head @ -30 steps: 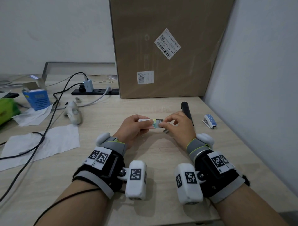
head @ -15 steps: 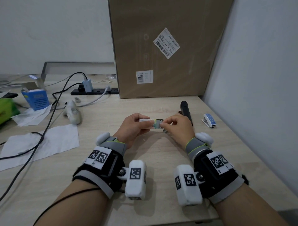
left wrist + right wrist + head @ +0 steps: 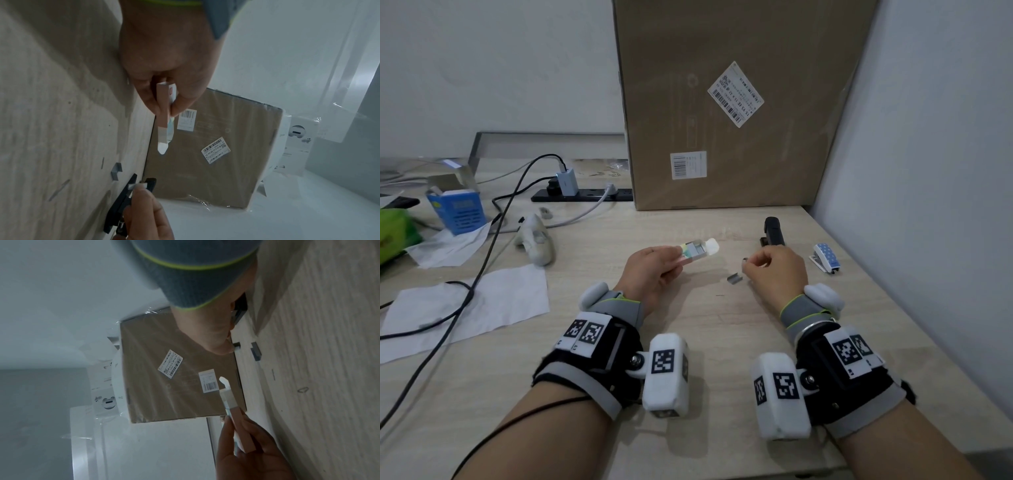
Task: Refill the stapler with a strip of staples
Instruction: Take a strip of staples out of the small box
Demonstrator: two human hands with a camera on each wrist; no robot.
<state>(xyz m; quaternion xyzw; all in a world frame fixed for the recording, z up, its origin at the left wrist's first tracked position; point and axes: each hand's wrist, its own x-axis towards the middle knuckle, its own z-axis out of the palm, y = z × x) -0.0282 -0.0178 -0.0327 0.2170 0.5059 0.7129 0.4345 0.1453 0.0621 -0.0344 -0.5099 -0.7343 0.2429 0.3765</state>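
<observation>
With staples pulled from the box, loading comes next.
Left hand (image 3: 654, 270) gripping staple box (image 3: 697, 251); right hand (image 3: 774, 270) pinching staple strip (image 3: 745, 261); keep level toward stapler (image 3: 774, 231) near desk's far right corner.

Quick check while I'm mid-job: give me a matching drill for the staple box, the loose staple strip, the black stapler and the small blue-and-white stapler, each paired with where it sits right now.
Things:
1. staple box
2. loose staple strip
3. black stapler
4. small blue-and-white stapler

Places:
A. lying on the desk just beyond the right hand
B. held in the left hand, end flap open
C. on the desk nearest the right-hand wall
D. lying on the desk just left of the right hand

Pairs: 1-B, 2-D, 3-A, 4-C
</observation>
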